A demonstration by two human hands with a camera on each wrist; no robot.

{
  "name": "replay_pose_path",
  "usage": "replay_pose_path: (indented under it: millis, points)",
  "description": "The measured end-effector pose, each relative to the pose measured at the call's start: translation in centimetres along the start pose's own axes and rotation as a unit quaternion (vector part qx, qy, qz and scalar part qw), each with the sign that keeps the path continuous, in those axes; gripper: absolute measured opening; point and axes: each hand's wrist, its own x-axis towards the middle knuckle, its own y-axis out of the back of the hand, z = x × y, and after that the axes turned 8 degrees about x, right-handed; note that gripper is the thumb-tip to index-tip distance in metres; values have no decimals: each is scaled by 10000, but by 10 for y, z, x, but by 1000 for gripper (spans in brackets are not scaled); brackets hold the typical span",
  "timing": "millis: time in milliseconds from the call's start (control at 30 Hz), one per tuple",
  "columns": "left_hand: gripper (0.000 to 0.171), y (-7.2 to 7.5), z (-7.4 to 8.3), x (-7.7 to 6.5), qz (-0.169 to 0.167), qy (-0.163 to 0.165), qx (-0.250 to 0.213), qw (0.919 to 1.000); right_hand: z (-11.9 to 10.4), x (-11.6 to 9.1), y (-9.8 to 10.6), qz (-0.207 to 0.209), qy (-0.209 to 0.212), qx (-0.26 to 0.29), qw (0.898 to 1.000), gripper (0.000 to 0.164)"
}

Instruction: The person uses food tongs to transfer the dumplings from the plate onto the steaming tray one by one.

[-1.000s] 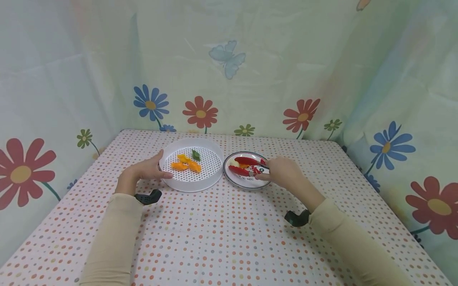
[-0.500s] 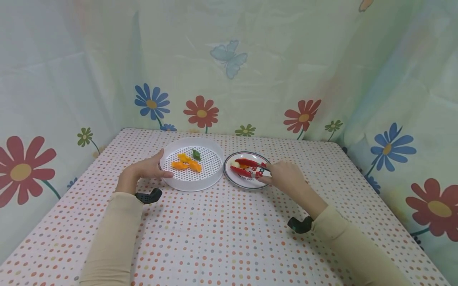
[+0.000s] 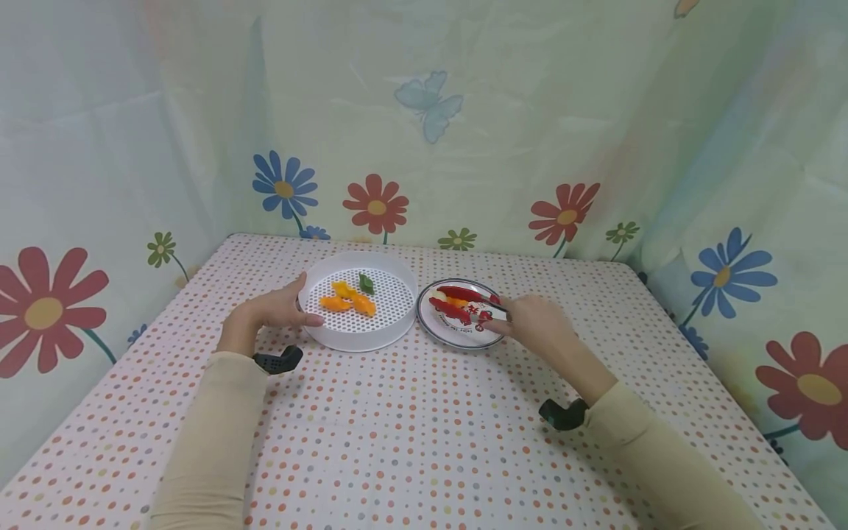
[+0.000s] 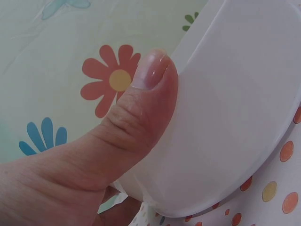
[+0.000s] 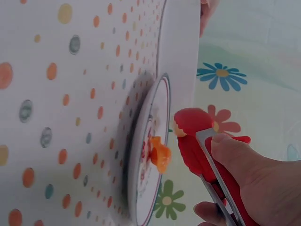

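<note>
My left hand (image 3: 277,308) holds the side of a round white steamer basket (image 3: 361,341) with a perforated floor. In the left wrist view the thumb (image 4: 148,101) lies along the basket wall (image 4: 235,108). Orange and yellow dumpling-shaped pieces (image 3: 361,304) and a green one (image 3: 366,283) lie inside. My right hand (image 3: 538,324) grips red-tipped metal tongs (image 3: 460,293) over a white plate (image 3: 457,340). Between the tong tips (image 5: 193,121) shows a pale piece (image 5: 178,130), its kind unclear. An orange piece (image 5: 160,154) sits on the plate.
The plate stands right beside the basket. A polka-dotted cloth covers the table (image 3: 397,442), whose far edge meets a flowered curtain (image 3: 490,147); curtains also close off both sides.
The tong tips have come closer together over the plate, after being spread wider. The left hand has stayed at the basket, and the view has shifted slightly.
</note>
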Motion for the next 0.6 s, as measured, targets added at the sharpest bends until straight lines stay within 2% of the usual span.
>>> replay_pose_path:
  millis: [300,467,600]
  points:
    - [124,0,-1,1,0,-2,35,10000,-7,4,21,97,-73,144,9998,72]
    - [125,0,-1,0,-18,10,-1,10000,-29,12,31,-116,-57,208,9997,75]
    - [125,-1,0,0,-10,21,-6,10000,-49,23,29,-327,98,120,9993,72]
